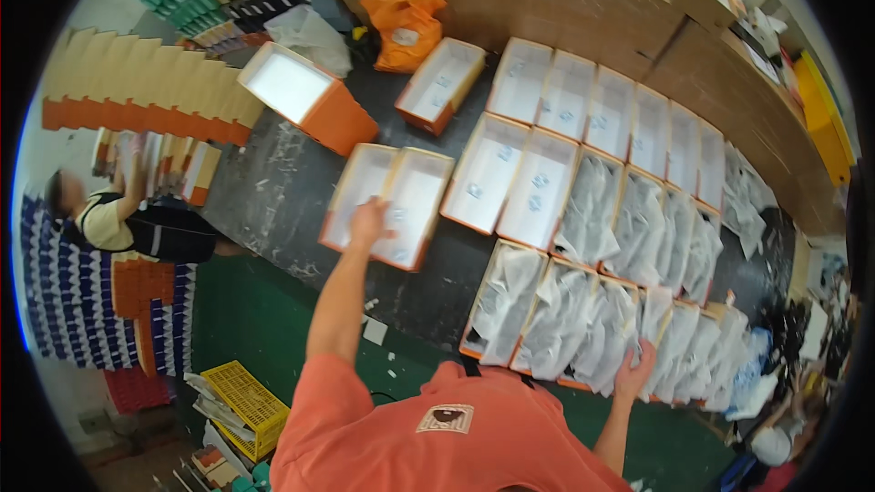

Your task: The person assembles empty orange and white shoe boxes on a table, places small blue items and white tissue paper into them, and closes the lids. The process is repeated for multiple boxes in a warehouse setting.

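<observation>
My left hand (369, 221) is closed over the adjoining walls of two open shoe boxes, a left one (357, 184) and a right one (417, 184). Both are white inside with orange outer sides, and they hold no shoes. At the front row of filled boxes, my right hand (635, 369) has its fingers bent around white tissue paper (653, 314) at a box's near end. Dark shapes show faintly through the tissue beside it (606, 328). What lies under my right fingers is hidden.
More open boxes (519, 82) line the back of the dark table (273, 191). A stack of boxes (337, 118) and an orange bag (403, 27) stand at the back left. A person (118, 210) works at the left. A yellow crate (246, 405) sits at lower left.
</observation>
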Motion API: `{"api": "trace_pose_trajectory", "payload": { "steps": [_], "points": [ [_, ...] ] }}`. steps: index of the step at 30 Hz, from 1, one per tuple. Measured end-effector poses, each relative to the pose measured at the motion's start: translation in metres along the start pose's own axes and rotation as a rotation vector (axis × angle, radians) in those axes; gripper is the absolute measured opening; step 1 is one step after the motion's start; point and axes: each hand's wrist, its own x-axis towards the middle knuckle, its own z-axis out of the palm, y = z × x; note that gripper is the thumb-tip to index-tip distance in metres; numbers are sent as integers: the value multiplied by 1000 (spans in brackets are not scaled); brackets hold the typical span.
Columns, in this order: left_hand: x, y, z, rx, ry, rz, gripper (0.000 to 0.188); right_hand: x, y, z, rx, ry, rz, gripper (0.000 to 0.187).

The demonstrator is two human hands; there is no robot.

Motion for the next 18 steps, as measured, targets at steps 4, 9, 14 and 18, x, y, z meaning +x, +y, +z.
{"api": "trace_pose_trajectory", "payload": {
  "steps": [4,9,14,18],
  "points": [
    [42,64,17,-154,-19,19,64,-8,1,21,33,13,50,33],
    [83,132,-122,402,975,345,73,-44,5,31,72,18,127,38],
    [104,99,-254,-30,528,330,24,-40,-61,13,209,38,124,32],
    [-74,223,-244,-640,52,497,16,-14,-197,11,954,-343,449,37]
  ]
}}
